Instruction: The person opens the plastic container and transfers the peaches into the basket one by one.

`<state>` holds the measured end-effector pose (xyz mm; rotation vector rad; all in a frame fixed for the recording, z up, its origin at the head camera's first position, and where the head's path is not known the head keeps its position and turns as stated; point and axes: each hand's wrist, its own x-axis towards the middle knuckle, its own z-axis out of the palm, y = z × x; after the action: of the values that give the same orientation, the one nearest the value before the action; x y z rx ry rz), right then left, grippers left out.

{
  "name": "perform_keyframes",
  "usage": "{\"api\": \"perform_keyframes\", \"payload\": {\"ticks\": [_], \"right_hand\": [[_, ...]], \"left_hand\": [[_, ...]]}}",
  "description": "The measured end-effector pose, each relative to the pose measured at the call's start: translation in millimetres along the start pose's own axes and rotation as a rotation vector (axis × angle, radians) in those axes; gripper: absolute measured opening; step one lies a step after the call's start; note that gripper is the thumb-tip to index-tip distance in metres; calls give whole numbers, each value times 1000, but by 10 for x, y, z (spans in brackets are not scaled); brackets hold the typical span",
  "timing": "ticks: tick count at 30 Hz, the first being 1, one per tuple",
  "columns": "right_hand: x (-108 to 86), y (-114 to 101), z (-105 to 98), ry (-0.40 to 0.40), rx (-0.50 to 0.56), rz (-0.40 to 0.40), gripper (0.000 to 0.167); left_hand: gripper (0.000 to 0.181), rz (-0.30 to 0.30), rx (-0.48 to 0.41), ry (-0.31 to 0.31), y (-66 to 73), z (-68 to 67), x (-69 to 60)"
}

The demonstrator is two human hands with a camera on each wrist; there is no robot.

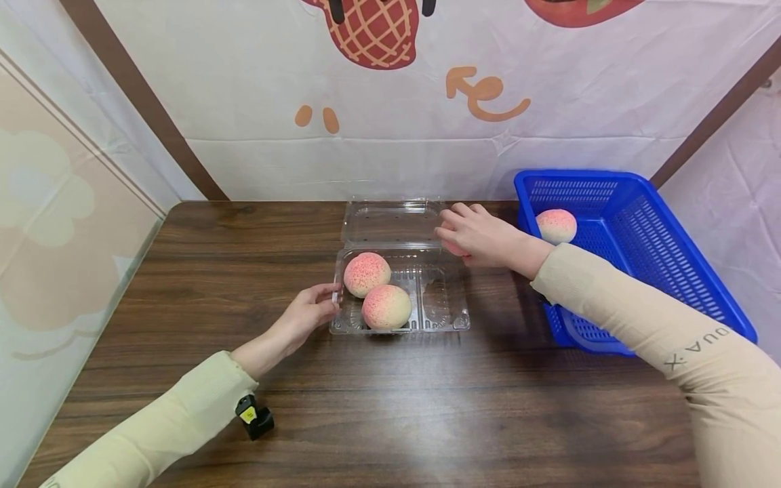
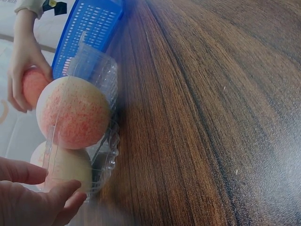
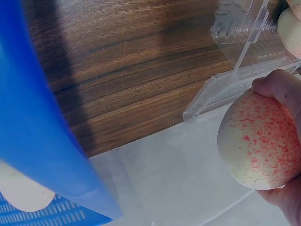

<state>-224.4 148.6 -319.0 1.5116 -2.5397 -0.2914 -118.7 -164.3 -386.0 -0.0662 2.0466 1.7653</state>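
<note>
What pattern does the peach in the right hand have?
The peach is pale cream with red speckles; the right wrist view shows it best.

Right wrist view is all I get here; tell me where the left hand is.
Observer: The left hand is at the left wall of the clear container; whether it pinches that wall, I can't tell.
Operator: Count the balls inside that container.
Observer: Two pink-speckled balls, both in its left half.
Operator: Now count those in the blue basket.
Observer: Only one ball shows there, near the left side; the right sleeve hides part of the basket.
</note>
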Motion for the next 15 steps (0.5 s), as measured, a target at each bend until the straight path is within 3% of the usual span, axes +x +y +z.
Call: {"api": "perform_keyframes", "payload": {"ticks": [15], "right_hand": [[-28,42,-61,5,1,-3,53]], "left_hand": [[47,-3,-2,1,7,-1,-2]]}}
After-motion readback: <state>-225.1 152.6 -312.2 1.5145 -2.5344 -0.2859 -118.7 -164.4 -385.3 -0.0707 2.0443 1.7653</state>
